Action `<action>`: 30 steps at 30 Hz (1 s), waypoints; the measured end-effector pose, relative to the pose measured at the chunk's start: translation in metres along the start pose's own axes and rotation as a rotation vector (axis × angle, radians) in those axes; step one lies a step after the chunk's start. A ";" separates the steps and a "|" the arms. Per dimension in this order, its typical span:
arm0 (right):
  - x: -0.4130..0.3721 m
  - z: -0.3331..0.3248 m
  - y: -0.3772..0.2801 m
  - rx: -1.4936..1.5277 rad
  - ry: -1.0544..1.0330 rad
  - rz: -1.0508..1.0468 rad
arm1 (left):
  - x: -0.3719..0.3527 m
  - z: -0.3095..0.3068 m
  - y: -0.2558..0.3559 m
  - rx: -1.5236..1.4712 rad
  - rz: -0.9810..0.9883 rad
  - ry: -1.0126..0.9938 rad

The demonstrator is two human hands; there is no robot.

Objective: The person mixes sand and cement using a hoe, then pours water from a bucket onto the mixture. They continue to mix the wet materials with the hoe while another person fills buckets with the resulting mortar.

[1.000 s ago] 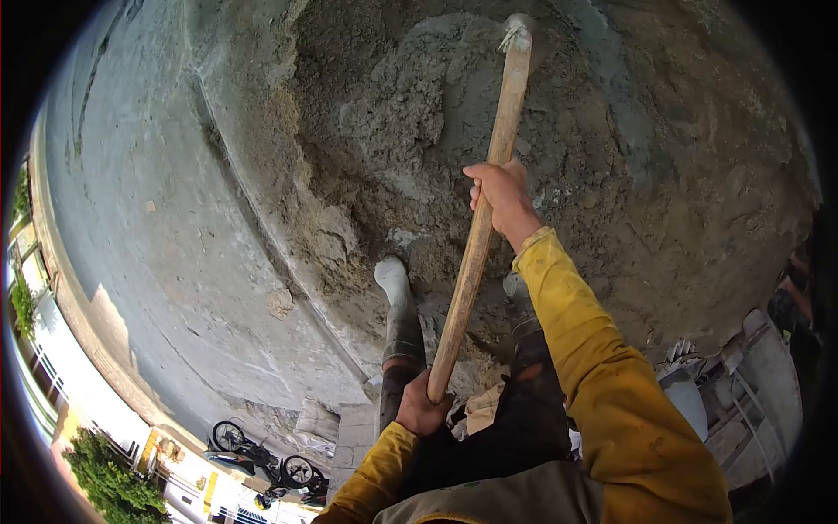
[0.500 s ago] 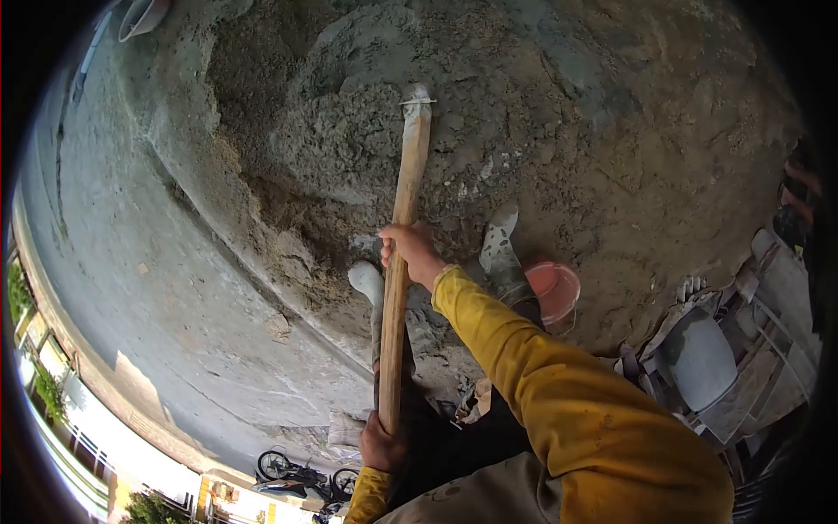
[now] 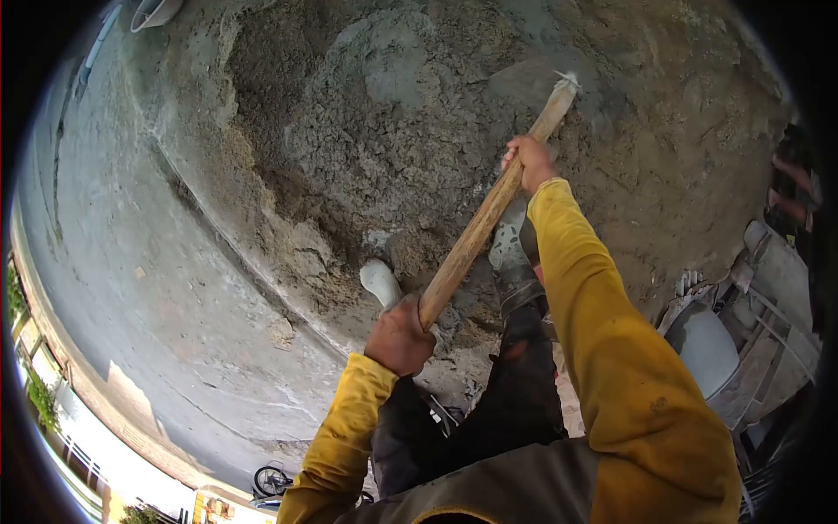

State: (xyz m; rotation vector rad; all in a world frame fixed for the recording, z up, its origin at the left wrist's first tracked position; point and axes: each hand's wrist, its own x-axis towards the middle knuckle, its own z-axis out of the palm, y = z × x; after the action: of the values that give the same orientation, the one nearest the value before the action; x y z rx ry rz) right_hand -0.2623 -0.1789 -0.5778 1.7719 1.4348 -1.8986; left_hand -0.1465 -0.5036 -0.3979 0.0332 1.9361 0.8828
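Observation:
Both my hands are wrapped round the wooden handle of a hoe (image 3: 476,234), which slants up to the right. My left hand (image 3: 400,336) grips the handle's near end. Farther up, my right hand (image 3: 530,163) closes round the shaft below the head. The grey blade is hard to make out against a heap of wet mortar (image 3: 384,131). My pale, spattered boots stand at the near edge of the heap: the left boot (image 3: 380,281) and the right boot (image 3: 508,246).
Concrete paving (image 3: 175,288) with a long groove lies on the left. A grey tub (image 3: 703,349) sits among boards and scrap at right. Part of another person (image 3: 793,188) shows at the right edge. A container (image 3: 155,13) is at top left, a motorbike wheel (image 3: 272,479) at the bottom.
The hoe has swung from near upright to a rightward slant, its head moving right. My right hand has moved up and right, my left hand forward. My right arm now mostly hides the red bucket.

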 end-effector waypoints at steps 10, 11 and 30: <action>-0.245 0.093 0.183 0.254 -0.071 0.186 | -0.184 -0.044 -0.220 0.348 -0.368 -0.026; -0.266 0.088 0.177 0.263 -0.113 0.203 | -0.203 -0.042 -0.222 0.348 -0.383 -0.029; -0.091 0.110 -0.027 -0.113 -0.318 -0.133 | -0.034 0.071 -0.019 -0.286 -0.216 0.229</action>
State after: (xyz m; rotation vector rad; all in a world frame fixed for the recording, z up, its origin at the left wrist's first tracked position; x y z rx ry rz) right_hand -0.3300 -0.2852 -0.5064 1.2835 1.5345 -2.0073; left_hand -0.0665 -0.4906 -0.4022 -0.4551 1.9572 1.0423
